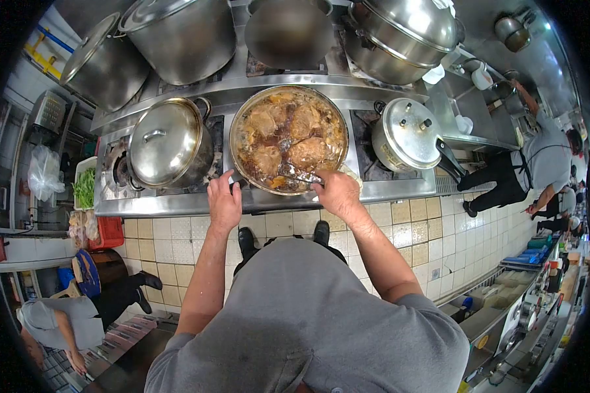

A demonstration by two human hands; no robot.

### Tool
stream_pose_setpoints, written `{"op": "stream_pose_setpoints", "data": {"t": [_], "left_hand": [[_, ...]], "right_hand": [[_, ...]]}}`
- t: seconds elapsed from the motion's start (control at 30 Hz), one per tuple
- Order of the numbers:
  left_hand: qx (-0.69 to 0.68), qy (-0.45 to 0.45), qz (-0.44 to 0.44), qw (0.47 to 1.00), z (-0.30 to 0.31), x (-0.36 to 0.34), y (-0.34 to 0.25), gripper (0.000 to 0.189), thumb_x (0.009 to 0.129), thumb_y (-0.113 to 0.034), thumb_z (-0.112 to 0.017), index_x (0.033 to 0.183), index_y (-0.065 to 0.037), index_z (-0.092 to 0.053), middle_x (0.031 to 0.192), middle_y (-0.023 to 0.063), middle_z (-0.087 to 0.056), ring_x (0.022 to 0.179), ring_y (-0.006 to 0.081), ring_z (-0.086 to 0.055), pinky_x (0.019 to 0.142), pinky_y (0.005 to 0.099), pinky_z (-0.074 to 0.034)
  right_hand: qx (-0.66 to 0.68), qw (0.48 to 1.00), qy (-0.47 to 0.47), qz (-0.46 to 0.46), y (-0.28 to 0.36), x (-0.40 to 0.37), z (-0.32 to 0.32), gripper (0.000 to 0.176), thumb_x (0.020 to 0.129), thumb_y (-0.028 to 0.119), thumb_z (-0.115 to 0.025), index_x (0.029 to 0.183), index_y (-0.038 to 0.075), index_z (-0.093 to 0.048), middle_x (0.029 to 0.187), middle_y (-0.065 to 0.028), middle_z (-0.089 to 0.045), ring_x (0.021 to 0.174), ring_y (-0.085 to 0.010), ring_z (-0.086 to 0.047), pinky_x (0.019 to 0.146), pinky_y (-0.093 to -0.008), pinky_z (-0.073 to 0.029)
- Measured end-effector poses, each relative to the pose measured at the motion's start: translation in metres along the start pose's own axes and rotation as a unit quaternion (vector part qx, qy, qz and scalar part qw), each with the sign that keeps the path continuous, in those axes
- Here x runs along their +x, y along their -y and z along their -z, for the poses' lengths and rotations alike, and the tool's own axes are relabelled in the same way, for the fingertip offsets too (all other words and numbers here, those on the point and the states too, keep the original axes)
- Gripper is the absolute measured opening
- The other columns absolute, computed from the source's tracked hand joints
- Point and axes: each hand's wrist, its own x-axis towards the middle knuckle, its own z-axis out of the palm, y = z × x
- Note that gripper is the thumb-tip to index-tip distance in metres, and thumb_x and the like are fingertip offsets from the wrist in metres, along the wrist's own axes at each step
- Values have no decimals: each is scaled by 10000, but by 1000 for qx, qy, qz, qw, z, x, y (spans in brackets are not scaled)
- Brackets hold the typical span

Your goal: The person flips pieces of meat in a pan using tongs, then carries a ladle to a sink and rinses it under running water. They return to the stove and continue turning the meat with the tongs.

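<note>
A wide round pan (234, 147) of bubbling brown broth with large pieces of meat (310, 152) stands on the stove. My right hand (338, 192) is closed around the handle of a dark utensil (297, 178), whose far end dips into the broth at the pan's near side. My left hand (225, 202) is held at the stove's front edge, left of the pan, with thumb and fingers apart and nothing in it. A pale cloth (351, 175) shows beside my right hand.
A lidded pot (166, 143) stands left of the pan, a pressure cooker (407, 135) right, its black handle pointing outward. Large pots (180, 42) line the back. Co-workers stand at far right (549, 157) and lower left (65, 321). Greens (84, 187) fill a left-hand container.
</note>
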Motion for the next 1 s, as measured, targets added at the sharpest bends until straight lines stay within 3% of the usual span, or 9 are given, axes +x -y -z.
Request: {"op": "stream_pose_setpoints", "data": {"t": [0.03,0.17,0.37,0.5,0.57,0.67,0.83,1.0], "left_hand": [[0,0,0,1000,0,0,0,413,1054,-183,-609,1447,-73,-547,1182,206,-561,1128,402,-531,1036,516,-428],[-4,0,-3,1000,1,0,0,413,1055,-188,-610,1449,-78,-547,1189,207,-565,1140,399,-532,1040,513,-429],[-7,1,7,1000,1,-1,1,415,1056,-193,-608,1452,-89,-544,1202,204,-561,1155,405,-532,1047,519,-432],[1,-4,2,1000,-3,-2,5,422,1056,-211,-605,1460,-107,-541,1212,196,-556,1160,409,-535,1043,529,-440],[0,-3,7,1000,-4,-1,7,425,1054,-219,-609,1460,-113,-543,1215,194,-558,1163,408,-536,1039,530,-445],[-4,-4,14,1000,-5,-2,7,430,1049,-231,-615,1459,-122,-546,1221,190,-561,1166,404,-540,1030,530,-454],[4,-10,18,1000,-6,-2,7,430,1040,-226,-625,1450,-121,-550,1228,183,-566,1167,398,-544,1022,523,-461],[-1,-21,13,1000,-6,-3,6,430,1029,-209,-640,1437,-103,-553,1195,180,-557,1148,389,-539,1018,517,-459]], "right_hand": [[8,998,-55,40,-1,0,-3,268,922,311,-744,1091,103,-758,995,-179,-777,985,-375,-753,845,-522,-596],[-30,994,-75,73,7,11,0,260,899,271,-765,1086,90,-748,955,-185,-773,942,-379,-759,811,-518,-599],[-56,993,-13,106,45,46,10,281,916,296,-725,1035,45,-766,933,-211,-777,893,-418,-765,800,-520,-607],[-108,985,37,129,95,78,26,247,901,258,-705,871,32,-800,934,-224,-783,910,-403,-776,807,-508,-617],[-178,967,91,159,123,94,34,228,898,217,-707,1014,63,-829,1078,-186,-802,1011,-360,-785,862,-465,-620],[-253,939,145,180,156,122,29,263,909,201,-704,1107,87,-835,1180,-141,-802,1099,-315,-777,883,-424,-617],[-296,924,112,215,167,162,-25,291,894,202,-699,1130,96,-831,1157,-128,-809,1064,-281,-790,852,-411,-629],[-268,935,141,183,170,157,-14,317,877,181,-710,1159,88,-821,1195,-140,-799,1093,-296,-782,846,-426,-631]]}}
